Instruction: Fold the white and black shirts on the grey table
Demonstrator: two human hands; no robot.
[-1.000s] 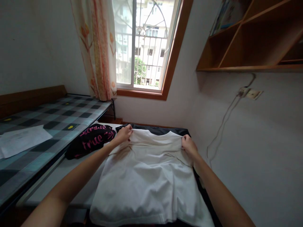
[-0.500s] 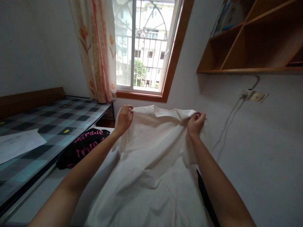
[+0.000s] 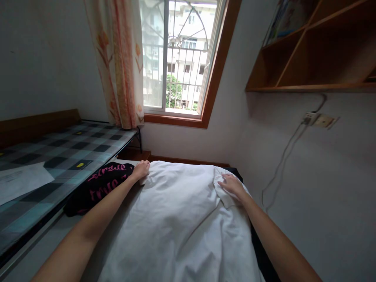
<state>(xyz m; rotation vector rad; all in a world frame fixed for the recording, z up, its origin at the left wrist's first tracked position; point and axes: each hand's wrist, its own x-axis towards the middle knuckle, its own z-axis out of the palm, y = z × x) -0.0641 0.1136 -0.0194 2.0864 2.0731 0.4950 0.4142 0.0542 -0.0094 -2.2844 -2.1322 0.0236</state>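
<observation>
A white shirt [image 3: 179, 203] lies spread out in front of me, with its far edge toward the window and creases across its right half. My left hand [image 3: 141, 170] is at its far left corner, fingers closed on the edge of the cloth. On the far right part, my right hand [image 3: 231, 184] rests with fingers apart, touching a folded-over piece that looks like a sleeve. The collar cannot be made out now. Black material [image 3: 236, 172] shows from under the shirt at the far right.
To the left stands a bed with a checked mattress [image 3: 88, 141] and a paper sheet [image 3: 25, 181] on it. A black cloth item with pink lettering [image 3: 101, 184] lies beside my left forearm. Wooden shelves [image 3: 308, 58] and a socket with cables [image 3: 313, 118] are on the right wall.
The shirt, held up by its shoulders before, has come down flat onto the surface. Both hands moved down with it, and the right hand's fingers have opened.
</observation>
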